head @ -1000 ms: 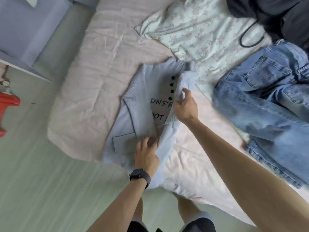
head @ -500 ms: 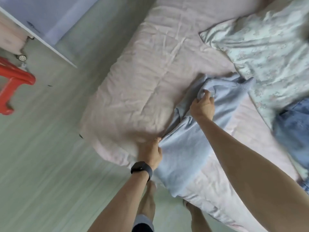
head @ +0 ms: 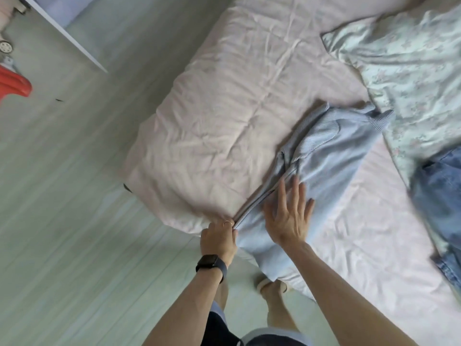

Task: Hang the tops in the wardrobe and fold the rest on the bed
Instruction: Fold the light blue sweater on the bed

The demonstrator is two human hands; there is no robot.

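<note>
That blue top (head: 331, 156) sits at the near edge of the bed (head: 224, 108), bunched into a long strip with one end drooping off toward you. Your left hand (head: 219, 236) pinches its doubled edge right at the mattress lip. Your right hand (head: 289, 216) lies flat on it, fingers spread, gripping nothing. It looks light, thin and floppy, so I'd grab seams or the collar end, not mid-panel. The quilt's soft and rumpled. A floral piece (head: 411, 71) and jeans (head: 439, 196) lie right, with pale floor (head: 74, 221) and a red stool (head: 15, 83) left.
</note>
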